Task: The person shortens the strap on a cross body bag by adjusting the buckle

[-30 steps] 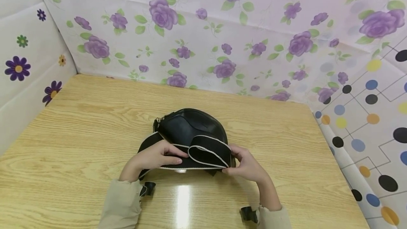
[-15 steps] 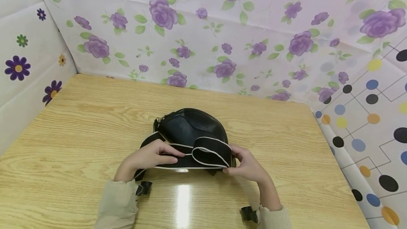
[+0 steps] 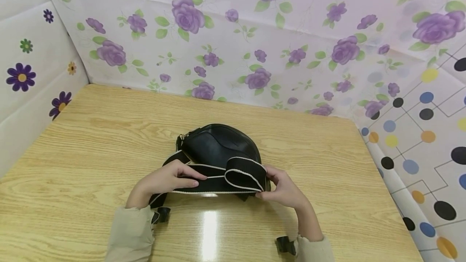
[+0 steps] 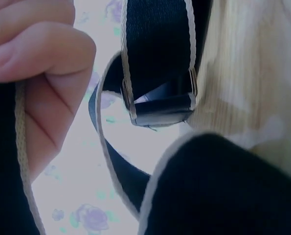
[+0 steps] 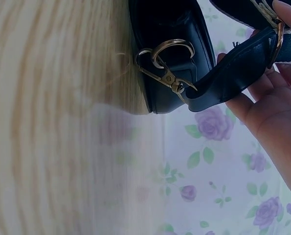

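Note:
A black half-round leather bag [image 3: 218, 144] stands on the wooden table in the head view. Its wide black strap [image 3: 218, 184], edged in white, runs along the near side. My left hand [image 3: 164, 183] pinches the strap between thumb and fingers at the bag's left. At the bag's right corner, my right hand [image 3: 282, 187] grips the strap's end, beside a standing strap loop [image 3: 245, 171]. In the right wrist view, a gold swivel clasp [image 5: 169, 81] hooks a ring on the bag. A metal slider buckle [image 4: 194, 83] shows on the strap in the left wrist view.
The wooden table [image 3: 109, 132] meets a flowered sheet [image 3: 225, 43] behind the bag. A dotted sheet [image 3: 418, 153] borders the right side. Black wrist-worn pieces lie near both sleeves, such as one by the right sleeve [image 3: 284, 245].
My left hand has slid leftward along the strap. The strap loop by my right hand has grown smaller and shifted right. The right hand and the bag stay nearly in place.

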{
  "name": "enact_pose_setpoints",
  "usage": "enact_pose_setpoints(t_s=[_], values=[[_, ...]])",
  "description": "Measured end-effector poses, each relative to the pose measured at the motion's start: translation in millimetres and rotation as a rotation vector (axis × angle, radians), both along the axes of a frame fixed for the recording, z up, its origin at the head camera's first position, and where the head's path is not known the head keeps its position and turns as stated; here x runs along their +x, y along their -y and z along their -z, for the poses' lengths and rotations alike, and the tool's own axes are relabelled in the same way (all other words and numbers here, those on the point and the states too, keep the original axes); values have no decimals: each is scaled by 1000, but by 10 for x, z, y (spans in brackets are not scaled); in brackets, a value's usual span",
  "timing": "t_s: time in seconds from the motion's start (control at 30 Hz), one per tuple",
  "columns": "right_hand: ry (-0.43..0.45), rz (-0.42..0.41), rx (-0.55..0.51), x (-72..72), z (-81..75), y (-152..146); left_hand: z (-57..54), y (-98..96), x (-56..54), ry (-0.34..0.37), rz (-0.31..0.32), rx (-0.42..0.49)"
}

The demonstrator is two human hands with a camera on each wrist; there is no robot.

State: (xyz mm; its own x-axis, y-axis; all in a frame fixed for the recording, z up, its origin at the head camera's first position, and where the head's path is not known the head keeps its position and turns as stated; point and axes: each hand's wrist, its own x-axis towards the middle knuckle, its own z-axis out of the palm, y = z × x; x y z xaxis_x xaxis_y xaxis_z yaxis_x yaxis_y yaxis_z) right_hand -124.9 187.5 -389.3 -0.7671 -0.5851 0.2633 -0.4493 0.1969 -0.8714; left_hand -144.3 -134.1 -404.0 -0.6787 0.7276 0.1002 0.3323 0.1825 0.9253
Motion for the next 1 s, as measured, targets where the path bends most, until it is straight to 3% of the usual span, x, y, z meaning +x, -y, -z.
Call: enact_pose_setpoints(t_s=[0.5,1.0], values=[[3,2,3,3,-18,1,16,51,-3,2,29,48],[36,10,11,3,-30,-1,24,128,-5,29,-4,-16]])
